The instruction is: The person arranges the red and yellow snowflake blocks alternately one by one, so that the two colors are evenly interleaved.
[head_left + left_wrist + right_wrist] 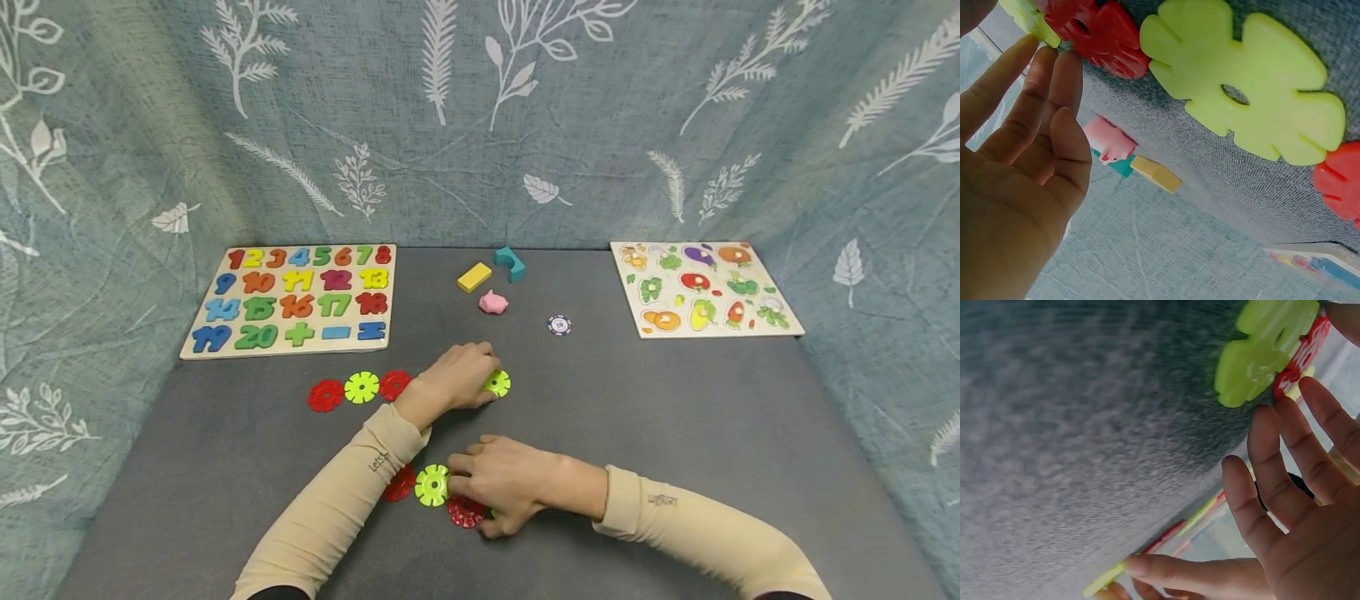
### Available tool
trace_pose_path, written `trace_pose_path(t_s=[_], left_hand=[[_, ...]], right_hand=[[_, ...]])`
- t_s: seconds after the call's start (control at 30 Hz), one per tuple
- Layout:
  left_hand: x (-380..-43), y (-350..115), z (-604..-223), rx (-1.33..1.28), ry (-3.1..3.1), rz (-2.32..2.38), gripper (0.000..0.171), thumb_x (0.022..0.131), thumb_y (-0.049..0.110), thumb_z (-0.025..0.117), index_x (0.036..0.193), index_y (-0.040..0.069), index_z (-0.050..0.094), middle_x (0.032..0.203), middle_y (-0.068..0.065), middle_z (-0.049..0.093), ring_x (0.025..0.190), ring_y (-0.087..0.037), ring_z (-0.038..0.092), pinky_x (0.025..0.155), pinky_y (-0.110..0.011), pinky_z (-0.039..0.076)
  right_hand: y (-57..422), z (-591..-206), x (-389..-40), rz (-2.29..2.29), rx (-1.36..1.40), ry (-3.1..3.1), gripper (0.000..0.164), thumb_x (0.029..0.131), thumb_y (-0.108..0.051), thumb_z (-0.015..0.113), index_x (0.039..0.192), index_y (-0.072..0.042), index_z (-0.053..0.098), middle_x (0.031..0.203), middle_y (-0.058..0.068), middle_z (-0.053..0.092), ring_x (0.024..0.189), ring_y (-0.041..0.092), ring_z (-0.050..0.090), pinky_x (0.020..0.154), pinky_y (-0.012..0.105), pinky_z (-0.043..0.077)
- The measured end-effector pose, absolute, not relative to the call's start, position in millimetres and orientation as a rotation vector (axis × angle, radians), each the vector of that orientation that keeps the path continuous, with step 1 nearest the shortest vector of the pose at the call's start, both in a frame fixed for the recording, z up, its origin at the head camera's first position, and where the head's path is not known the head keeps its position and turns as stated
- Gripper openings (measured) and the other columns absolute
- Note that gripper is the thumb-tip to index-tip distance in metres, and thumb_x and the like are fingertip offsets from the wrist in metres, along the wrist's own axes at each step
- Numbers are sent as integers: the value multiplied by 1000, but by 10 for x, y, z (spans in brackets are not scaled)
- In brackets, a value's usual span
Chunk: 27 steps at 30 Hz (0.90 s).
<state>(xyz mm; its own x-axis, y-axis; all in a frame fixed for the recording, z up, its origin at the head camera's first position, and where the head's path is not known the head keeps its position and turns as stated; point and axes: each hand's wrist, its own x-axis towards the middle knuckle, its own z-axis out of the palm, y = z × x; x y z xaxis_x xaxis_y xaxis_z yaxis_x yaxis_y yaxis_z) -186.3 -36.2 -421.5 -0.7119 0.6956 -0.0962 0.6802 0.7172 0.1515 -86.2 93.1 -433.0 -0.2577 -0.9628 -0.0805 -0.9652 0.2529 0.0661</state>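
Note:
Flower-shaped plastic discs lie in two rows. My left hand [459,377] is at the right end of the far row, pinching a yellow-green disc [498,382] between thumb and fingers. Left of it are a red disc [394,385], a yellow-green one [362,387] and another red one [326,396]; the wrist covers part of this row. On the near row, my right hand [506,477] grips a red disc [466,512] by its edges. Beside that sits a yellow-green disc [432,485]. A further yellow-green disc [1266,350] shows near the right thumb, mostly hidden in the head view.
Behind the rows lie a yellow block [475,277], a teal arch block [510,263], a pink pig [493,302] and a poker chip [559,325]. A number puzzle board [285,343] stands at back left, a vegetable puzzle board [712,329] at back right. Curtains surround the table.

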Motion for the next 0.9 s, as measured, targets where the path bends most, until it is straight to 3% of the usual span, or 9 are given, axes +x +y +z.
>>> trace_pose_path(t_s=[0.43,0.9], left_hand=[[-1859,-343,-4176,1095,2762,147,34,83,30,75,107,7,70,101,-8,61,86,-21,58,80,-41,50],[-1850,-332,-4154,1075,2756,144,34,83,29,76,108,7,70,100,-8,61,85,-22,58,79,-41,50]], right_hand=[[837,-4298,-800,146,-1888,2480,43,73,-51,70,100,-19,61,99,-6,58,78,6,56,74,22,50],[786,-4292,-755,179,-1922,2495,45,66,-48,73,98,-19,61,97,-6,58,75,7,57,68,21,49]])
